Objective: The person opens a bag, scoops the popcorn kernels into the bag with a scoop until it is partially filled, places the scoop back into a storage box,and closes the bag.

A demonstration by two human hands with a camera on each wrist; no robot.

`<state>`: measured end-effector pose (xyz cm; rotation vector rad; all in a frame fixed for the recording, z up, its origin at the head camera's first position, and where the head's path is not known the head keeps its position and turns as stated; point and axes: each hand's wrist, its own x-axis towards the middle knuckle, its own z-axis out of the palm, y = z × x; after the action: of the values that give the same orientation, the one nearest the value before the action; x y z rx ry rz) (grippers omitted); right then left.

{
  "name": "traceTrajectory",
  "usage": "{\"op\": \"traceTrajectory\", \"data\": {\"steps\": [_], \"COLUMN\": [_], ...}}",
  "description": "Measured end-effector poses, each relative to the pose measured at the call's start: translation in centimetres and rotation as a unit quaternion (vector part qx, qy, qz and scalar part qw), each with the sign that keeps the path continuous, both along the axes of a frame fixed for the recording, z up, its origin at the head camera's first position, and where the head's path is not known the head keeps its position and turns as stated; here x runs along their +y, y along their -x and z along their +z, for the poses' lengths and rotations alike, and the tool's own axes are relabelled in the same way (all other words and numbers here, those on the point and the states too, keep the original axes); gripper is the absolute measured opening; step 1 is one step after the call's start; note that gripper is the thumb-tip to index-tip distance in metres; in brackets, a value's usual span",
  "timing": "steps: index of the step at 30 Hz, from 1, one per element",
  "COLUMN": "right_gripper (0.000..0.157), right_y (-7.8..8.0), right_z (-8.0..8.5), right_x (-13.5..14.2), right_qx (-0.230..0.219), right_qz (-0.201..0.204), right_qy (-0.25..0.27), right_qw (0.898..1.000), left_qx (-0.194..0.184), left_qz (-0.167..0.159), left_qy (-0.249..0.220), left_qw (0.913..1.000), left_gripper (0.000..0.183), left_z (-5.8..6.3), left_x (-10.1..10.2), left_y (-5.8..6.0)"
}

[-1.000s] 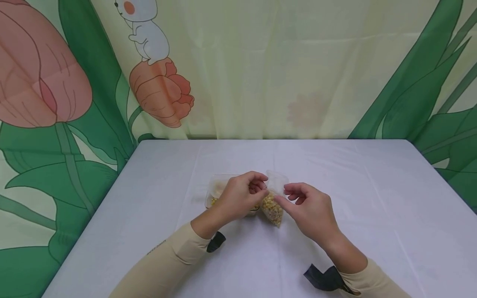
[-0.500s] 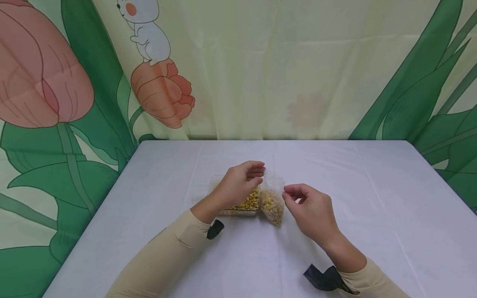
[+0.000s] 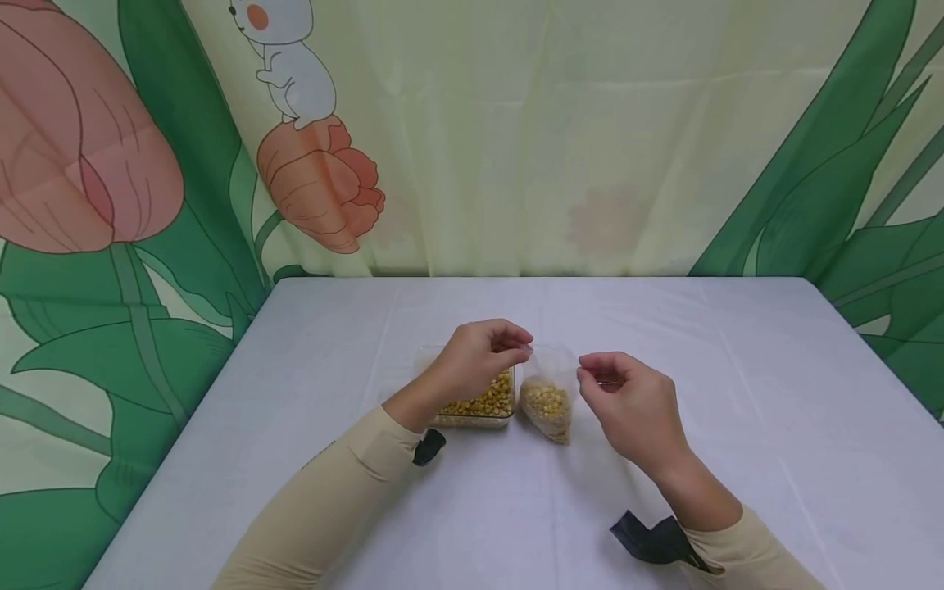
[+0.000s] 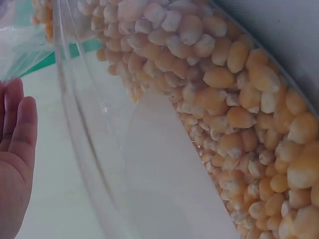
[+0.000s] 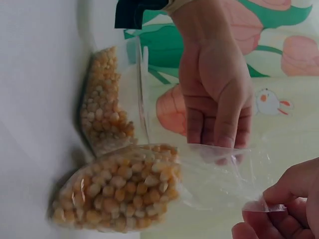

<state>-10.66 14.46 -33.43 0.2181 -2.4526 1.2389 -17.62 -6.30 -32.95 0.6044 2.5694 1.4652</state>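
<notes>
A clear plastic bag (image 3: 547, 403) of corn kernels rests on the table, its lower part full and its upper part raised. My left hand (image 3: 479, 356) pinches the left side of the bag's mouth. On the opposite side, my right hand (image 3: 633, 401) grips the edge of the film between thumb and fingers, clearly seen in the right wrist view. Just left of the bag stands a clear box (image 3: 475, 421) of corn kernels, partly hidden beneath my left forearm. The kernels (image 4: 239, 114) show close up through its wall in the left wrist view.
A white cloth covers the table (image 3: 354, 344). Behind it hangs a curtain (image 3: 472, 147) printed with tulips and a rabbit. Black straps (image 3: 652, 541) hang from the wrists.
My left hand has shifted away from me, exposing more of the box's kernels. The right hand has moved slightly right, and the bag has swung right with its mouth spread wider.
</notes>
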Motion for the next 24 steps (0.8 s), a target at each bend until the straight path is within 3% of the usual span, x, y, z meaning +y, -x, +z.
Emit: {"op": "traceTrajectory", "data": {"steps": [9,18,24], "right_gripper": [0.011,0.012,0.012], "right_y": [1.0,1.5,1.7], "right_z": [0.1,0.5,0.4], "right_x": [1.5,2.8,3.0], "right_qx": [0.072,0.079,0.047], "right_qz": [0.004,0.011,0.015], "right_qy": [-0.011,-0.041,-0.039], "right_qw": [0.997,0.996,0.998], "left_qx": [0.032,0.056,0.055], "left_qz": [0.003,-0.008,0.001], "left_qy": [0.001,-0.002,-0.007], "left_qw": [0.9995,0.9984,0.9984], "left_gripper": [0.016,0.01,0.01], "left_z": [0.4,0.7,0.4], "left_x": [-0.2,-0.2,-0.1], "left_y": [-0.5,-1.3,-1.4]}}
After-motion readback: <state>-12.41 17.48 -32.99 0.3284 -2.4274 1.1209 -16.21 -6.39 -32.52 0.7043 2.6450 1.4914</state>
